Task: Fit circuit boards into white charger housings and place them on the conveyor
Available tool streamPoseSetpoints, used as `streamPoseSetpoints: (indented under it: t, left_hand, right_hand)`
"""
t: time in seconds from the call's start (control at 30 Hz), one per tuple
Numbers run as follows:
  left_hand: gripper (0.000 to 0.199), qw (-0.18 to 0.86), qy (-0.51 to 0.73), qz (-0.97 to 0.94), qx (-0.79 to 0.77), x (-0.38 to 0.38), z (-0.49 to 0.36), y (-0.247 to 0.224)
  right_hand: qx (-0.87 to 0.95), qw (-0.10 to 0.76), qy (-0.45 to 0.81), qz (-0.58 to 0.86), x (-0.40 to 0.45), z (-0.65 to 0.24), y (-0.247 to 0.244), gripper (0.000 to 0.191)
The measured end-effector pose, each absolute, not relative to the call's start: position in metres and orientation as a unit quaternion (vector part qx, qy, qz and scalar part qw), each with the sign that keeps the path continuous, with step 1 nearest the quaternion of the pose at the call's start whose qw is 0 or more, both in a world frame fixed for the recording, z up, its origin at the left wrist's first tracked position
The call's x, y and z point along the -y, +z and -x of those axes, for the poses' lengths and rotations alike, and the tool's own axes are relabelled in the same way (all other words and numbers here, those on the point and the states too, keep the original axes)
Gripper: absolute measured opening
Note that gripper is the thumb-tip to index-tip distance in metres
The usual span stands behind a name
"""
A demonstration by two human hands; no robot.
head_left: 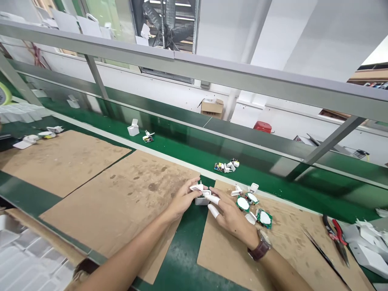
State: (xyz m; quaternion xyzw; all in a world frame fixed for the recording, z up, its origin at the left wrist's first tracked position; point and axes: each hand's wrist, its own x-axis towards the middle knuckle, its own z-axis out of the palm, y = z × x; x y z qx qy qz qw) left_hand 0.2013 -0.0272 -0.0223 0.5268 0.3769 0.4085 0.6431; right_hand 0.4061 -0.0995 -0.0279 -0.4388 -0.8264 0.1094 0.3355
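Observation:
Between my two hands a small white plastic housing (202, 201) stands at the gap between the cardboard sheets, its upper side uncovered. My left hand (184, 198) is closed on a white plug cover (197, 187) with metal pins pointing up, held tilted over the housing. White finger cots sheathe the thumb and index finger of my right hand (228, 212), which steadies the housing from the right. Just beyond that hand lie green circuit boards (264, 218) with white round pads, along with several loose white plug pieces (237, 190). What sits inside the housing is mostly hidden by my fingers.
Tweezers (325, 255) and red-and-black pliers (336, 238) lie at the right, beside a pile of white housings (368, 252). Assemblies (226, 165) rest on the green strip (182, 151) behind. A box of white parts (30, 258) is at lower left. A metal rail (212, 68) crosses above.

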Motion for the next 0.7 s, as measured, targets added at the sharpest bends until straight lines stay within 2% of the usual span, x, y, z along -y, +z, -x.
streamPoseSetpoints:
  t: [0.3, 0.47, 0.7]
  left_hand:
    - [0.093, 0.664, 0.413, -0.549, -0.295, 0.031, -0.197, -0.026]
    - [0.085, 0.657, 0.448, -0.543, -0.269, 0.033, -0.194, -0.034]
    - [0.080, 0.643, 0.449, -0.540, -0.306, 0.037, -0.201, -0.028]
  right_hand:
    - [0.806, 0.420, 0.096, 0.407, 0.079, -0.392, -0.039, 0.036]
    - [0.776, 0.462, 0.098, 0.418, 0.082, -0.391, -0.026, 0.029]
    - [0.771, 0.424, 0.166, 0.445, 0.091, -0.379, -0.036, 0.023]
